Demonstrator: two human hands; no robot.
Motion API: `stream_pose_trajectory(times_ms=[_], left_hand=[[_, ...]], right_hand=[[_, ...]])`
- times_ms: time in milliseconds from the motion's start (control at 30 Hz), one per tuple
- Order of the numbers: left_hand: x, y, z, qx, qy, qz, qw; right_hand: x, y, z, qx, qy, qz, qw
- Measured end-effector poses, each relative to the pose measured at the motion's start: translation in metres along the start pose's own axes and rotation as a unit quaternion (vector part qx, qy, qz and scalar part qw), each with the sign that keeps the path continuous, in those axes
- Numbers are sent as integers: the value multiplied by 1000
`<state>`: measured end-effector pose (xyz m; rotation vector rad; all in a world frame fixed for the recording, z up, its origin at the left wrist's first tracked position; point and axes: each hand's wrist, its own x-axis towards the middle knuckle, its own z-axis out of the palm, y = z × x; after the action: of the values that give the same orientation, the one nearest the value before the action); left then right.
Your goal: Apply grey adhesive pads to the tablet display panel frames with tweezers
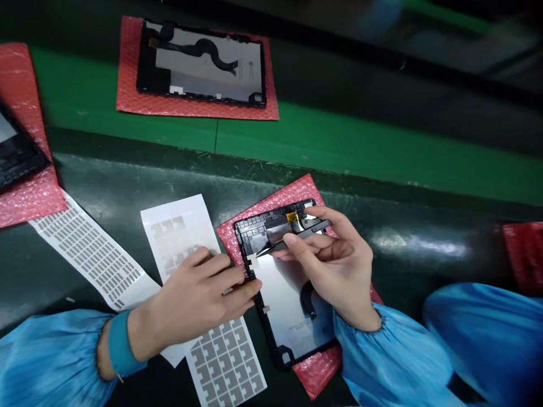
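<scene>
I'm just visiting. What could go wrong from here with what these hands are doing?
The fine black tweezers in the right hand sit close to the silver-backed, black-framed display panel, so a slip might scratch it. The panel lies on pink bubble wrap, so it might shift under the left hand.

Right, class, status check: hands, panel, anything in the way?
Right hand pinching tweezers, tips at pale tab on black-framed display panel. Left hand over panel edge. Die-cut label sheet under it.
</scene>
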<state>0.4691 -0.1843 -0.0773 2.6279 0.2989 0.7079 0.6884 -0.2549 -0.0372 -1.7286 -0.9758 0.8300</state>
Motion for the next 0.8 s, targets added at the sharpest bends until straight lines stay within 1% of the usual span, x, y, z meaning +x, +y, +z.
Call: stream_pose_trajectory(times_ms=[167, 333, 433, 500, 633, 700, 800], left_hand=[[0, 0, -3, 26, 27, -6, 999], [1, 0, -4, 37, 17, -28, 999], [1, 1, -4, 67, 15, -33, 997], [1, 2, -4, 82, 1, -36, 996], [0, 2, -5, 74, -43, -45, 995], [1, 3, -4, 72, -45, -52, 995], [1, 5, -5, 65, -47, -65, 995]], right_hand=[[-1, -1, 1, 7, -1, -1, 1000], [0, -2, 1, 11, -5, -5, 1000], [0, -2, 1, 11, -5, -4, 1000], [0, -2, 1, 10, -4, -1, 1000], [0, 1, 1, 18, 0, 3, 1000], [0, 2, 1, 23, 16, 6, 1000], [2, 6, -2, 41, 66, 5, 997]])
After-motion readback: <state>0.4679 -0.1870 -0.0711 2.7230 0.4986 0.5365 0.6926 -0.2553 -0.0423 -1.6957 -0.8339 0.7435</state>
